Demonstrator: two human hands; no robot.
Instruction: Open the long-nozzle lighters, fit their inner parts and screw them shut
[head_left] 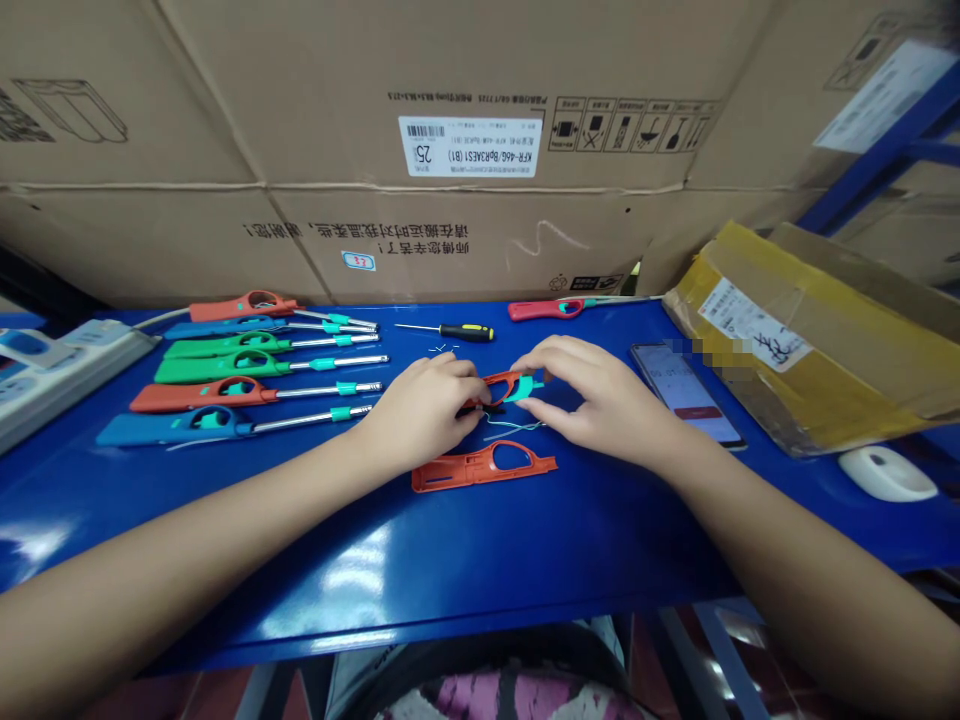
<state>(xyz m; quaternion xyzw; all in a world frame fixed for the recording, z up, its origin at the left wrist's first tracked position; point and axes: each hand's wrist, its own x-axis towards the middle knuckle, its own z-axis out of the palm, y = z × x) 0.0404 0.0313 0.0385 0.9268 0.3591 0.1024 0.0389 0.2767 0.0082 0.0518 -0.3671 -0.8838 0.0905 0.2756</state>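
Observation:
My left hand (pixel 424 410) is closed on the orange handle shell of an opened gas lighter (pixel 501 383) at the middle of the blue table (pixel 465 560). My right hand (pixel 592 395) pinches the lighter's teal trigger part (pixel 525 388). Thin wires (pixel 510 428) trail from it onto the table. The other orange half shell (pixel 484 467) lies flat just in front of my hands.
Several finished long-nosed lighters (pixel 247 385) lie in a row at the left. A screwdriver (pixel 450 331) and one red lighter (pixel 562 308) lie behind. A phone (pixel 686 392), a taped carton (pixel 810 335) and a white mouse (pixel 886 473) sit right; a power strip (pixel 52 365) far left.

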